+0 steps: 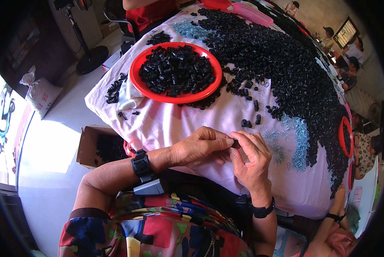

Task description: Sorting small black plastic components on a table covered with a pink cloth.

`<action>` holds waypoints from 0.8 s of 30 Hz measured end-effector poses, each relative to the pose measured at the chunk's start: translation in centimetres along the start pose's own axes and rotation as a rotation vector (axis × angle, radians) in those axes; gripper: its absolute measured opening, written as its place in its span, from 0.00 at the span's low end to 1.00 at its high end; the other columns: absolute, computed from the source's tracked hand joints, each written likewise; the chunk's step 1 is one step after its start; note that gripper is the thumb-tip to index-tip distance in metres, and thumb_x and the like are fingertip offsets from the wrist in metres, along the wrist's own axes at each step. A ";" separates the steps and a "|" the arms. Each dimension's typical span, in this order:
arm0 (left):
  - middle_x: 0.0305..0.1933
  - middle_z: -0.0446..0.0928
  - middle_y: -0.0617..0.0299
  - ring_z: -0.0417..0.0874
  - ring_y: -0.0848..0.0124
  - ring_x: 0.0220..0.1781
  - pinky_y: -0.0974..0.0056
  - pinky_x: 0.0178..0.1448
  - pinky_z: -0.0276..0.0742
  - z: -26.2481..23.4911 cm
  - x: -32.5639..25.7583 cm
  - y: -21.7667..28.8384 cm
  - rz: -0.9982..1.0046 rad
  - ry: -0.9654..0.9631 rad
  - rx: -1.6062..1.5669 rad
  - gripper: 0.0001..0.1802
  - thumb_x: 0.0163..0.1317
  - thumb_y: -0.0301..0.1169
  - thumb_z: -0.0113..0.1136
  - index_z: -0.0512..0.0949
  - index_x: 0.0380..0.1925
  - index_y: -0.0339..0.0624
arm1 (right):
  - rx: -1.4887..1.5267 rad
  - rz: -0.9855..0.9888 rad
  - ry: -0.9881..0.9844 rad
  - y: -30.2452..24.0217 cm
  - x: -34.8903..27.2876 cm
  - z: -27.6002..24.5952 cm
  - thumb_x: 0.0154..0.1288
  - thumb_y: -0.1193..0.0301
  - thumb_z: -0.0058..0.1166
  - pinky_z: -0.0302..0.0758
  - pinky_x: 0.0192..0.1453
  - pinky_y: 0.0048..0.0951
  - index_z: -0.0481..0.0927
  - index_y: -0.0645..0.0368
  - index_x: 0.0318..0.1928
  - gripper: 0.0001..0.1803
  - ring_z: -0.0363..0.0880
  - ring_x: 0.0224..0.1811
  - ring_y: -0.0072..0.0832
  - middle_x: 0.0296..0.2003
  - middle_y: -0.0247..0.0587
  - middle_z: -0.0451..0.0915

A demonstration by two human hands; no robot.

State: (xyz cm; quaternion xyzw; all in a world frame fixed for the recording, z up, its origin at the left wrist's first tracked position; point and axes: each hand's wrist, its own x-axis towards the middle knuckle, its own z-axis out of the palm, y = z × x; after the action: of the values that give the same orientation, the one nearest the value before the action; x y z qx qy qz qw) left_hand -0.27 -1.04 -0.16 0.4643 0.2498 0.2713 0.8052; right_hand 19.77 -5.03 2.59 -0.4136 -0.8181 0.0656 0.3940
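Observation:
Above the near edge of the pink cloth (162,122), my two hands meet at the fingertips. My left hand (202,145) is closed, thumb and fingers pinching a small black part (235,144). Thumb and fingers of my right hand (253,162) close on the same part from the other side; the fingers cover most of it. Just beyond my hands lie a few loose black cylindrical pieces (246,124). Farther off, a red plate (175,99) is heaped with similar black pieces. Thin light-blue pieces (301,141) lie to the right of my right hand.
A large spread of black parts (282,73) covers the far and right table. A pink basket (254,15) stands at the back. A cardboard box (85,147) sits left of my arm, below the table. A co-worker's hand (339,200) rests at the lower right edge.

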 end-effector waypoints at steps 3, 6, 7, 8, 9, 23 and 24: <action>0.46 0.86 0.57 0.87 0.73 0.44 0.69 0.49 0.85 0.4 -0.3 0.7 -0.054 -0.002 -0.050 0.20 0.79 0.40 0.56 0.82 0.54 0.31 | 0.023 0.017 0.017 0.1 0.0 0.1 0.55 0.82 0.65 0.81 0.49 0.39 0.83 0.64 0.54 0.23 0.83 0.43 0.43 0.48 0.47 0.84; 0.46 0.87 0.59 0.87 0.73 0.46 0.66 0.50 0.85 0.1 0.0 0.1 -0.044 -0.029 -0.140 0.22 0.78 0.44 0.57 0.83 0.55 0.36 | 0.045 0.002 0.039 0.0 0.1 0.2 0.56 0.81 0.65 0.81 0.49 0.38 0.83 0.64 0.55 0.23 0.83 0.44 0.42 0.48 0.48 0.84; 0.46 0.87 0.59 0.87 0.73 0.46 0.66 0.50 0.85 0.0 0.0 0.0 -0.045 -0.029 -0.141 0.22 0.78 0.44 0.57 0.83 0.55 0.36 | 0.074 0.032 0.023 0.0 -0.1 0.1 0.56 0.81 0.66 0.81 0.49 0.38 0.83 0.64 0.55 0.23 0.83 0.44 0.42 0.49 0.48 0.84; 0.46 0.87 0.59 0.87 0.73 0.46 0.66 0.50 0.85 0.0 0.0 0.0 -0.050 -0.037 -0.158 0.22 0.78 0.44 0.57 0.83 0.55 0.37 | 0.102 0.062 0.008 0.0 -0.1 0.1 0.56 0.81 0.67 0.82 0.50 0.37 0.83 0.64 0.56 0.24 0.83 0.45 0.41 0.49 0.48 0.84; 0.47 0.88 0.60 0.87 0.73 0.47 0.66 0.51 0.85 0.0 0.0 0.0 -0.056 -0.046 -0.176 0.21 0.78 0.44 0.57 0.83 0.56 0.37 | 0.102 0.062 0.008 0.0 -0.2 0.2 0.56 0.81 0.67 0.82 0.50 0.37 0.83 0.64 0.56 0.24 0.83 0.45 0.41 0.49 0.48 0.84; 0.52 0.86 0.58 0.87 0.71 0.50 0.67 0.52 0.85 -0.2 0.1 -0.2 -0.068 -0.064 -0.234 0.21 0.78 0.42 0.57 0.81 0.58 0.36 | 0.094 0.019 0.053 0.0 0.0 -0.1 0.58 0.80 0.67 0.82 0.50 0.37 0.84 0.63 0.54 0.21 0.84 0.45 0.42 0.48 0.47 0.85; 0.53 0.86 0.60 0.87 0.72 0.51 0.67 0.50 0.85 -0.2 0.1 -0.3 -0.055 -0.080 -0.228 0.21 0.78 0.42 0.57 0.81 0.58 0.38 | 0.093 0.020 0.053 -0.1 0.0 -0.2 0.58 0.80 0.67 0.82 0.50 0.37 0.84 0.63 0.54 0.21 0.84 0.45 0.42 0.48 0.47 0.85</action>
State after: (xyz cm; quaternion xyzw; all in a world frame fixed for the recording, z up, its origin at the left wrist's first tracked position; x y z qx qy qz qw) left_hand -0.31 -0.96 -0.50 0.3731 0.1977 0.2570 0.8693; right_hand 19.86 -5.13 2.68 -0.4045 -0.7994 0.0968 0.4335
